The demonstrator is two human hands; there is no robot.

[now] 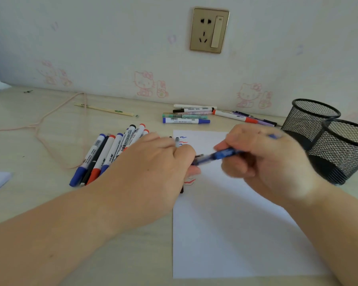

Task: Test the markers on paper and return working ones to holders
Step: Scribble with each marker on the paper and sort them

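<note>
Right hand (pixel 262 153) grip grasping blue pen (pixel 219 156) over paper (pixel 225 234), left hand (pixel 153 162) grip pinching its tip end, mesh holders (pixel 327 139) beside, on bench (pixel 29 124).

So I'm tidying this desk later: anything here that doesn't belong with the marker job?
Yes: a pink cord trails loose across the desk's left side, and a single chopstick lies near the wall. Neither belongs with the markers.
</note>
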